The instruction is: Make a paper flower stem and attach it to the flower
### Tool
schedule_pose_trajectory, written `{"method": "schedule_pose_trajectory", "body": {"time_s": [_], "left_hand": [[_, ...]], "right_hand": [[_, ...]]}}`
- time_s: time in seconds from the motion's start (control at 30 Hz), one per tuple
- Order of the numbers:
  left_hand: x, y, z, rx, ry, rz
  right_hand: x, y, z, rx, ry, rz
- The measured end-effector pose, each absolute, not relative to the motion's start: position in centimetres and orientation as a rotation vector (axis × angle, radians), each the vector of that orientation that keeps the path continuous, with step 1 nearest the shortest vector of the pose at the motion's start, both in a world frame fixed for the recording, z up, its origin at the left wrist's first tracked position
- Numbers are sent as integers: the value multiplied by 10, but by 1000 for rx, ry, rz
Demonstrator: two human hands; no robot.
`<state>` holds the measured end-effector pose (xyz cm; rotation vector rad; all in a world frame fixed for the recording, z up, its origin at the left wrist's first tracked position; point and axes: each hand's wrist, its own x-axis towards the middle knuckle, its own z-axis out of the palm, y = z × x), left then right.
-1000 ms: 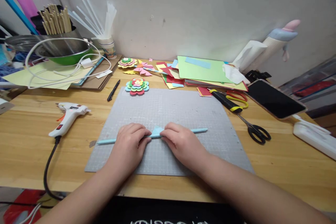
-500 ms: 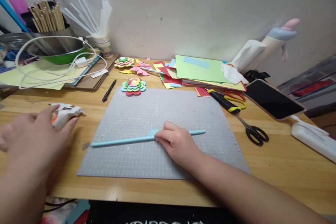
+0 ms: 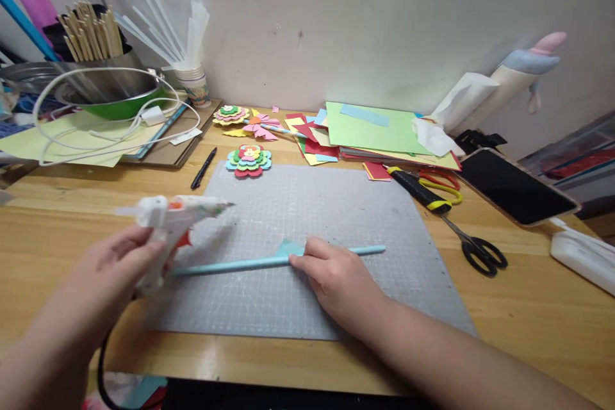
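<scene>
My left hand [image 3: 115,269] is wrapped round the handle of a white hot glue gun [image 3: 163,224], raised at the left edge of the mat with its nozzle pointing right. A black cord hangs below it. My right hand [image 3: 336,269] pinches a thin light-blue paper tube [image 3: 235,265] and presses it on the grey cutting mat [image 3: 230,307]. A small blue paper corner [image 3: 289,246] sticks up from the tube beside my fingertips. The tube's left end is partly hidden behind the glue gun.
Layered paper flowers [image 3: 248,161] and a black pen [image 3: 204,168] lie behind the mat. Stacked coloured paper [image 3: 379,131] rests by the wall. On the right are a utility knife [image 3: 418,189], black-handled scissors [image 3: 483,255] and a phone [image 3: 519,186]. A cup of clear sticks [image 3: 195,86] stands back left.
My left hand has taken hold of the glue gun, lifted it off the table and brought it right, towards the tube. My right hand stays on the tube.
</scene>
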<state>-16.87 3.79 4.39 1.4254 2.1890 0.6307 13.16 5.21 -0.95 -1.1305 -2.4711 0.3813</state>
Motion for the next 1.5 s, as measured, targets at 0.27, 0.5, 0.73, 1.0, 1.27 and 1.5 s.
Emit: {"method": "schedule_pose_trajectory", "body": {"time_s": [0.27, 0.5, 0.73, 1.0, 1.27, 1.5], "left_hand": [[-123, 31, 39, 1357, 1742, 486], [-114, 32, 44, 1402, 1637, 350], [-107, 38, 41, 1521, 1554, 340], [-101, 47, 38, 1651, 1526, 382], [-96, 52, 44, 1629, 1543, 258], [-97, 52, 51, 1689, 1598, 173]], "right_hand": [[133, 51, -15, -1135, -2461, 324], [134, 51, -14, -1104, -2468, 280], [134, 50, -13, -1076, -2481, 246], [134, 50, -12, -1063, -2480, 271], [135, 50, -12, -1057, -2466, 280], [135, 50, -12, -1053, -2465, 270]]}}
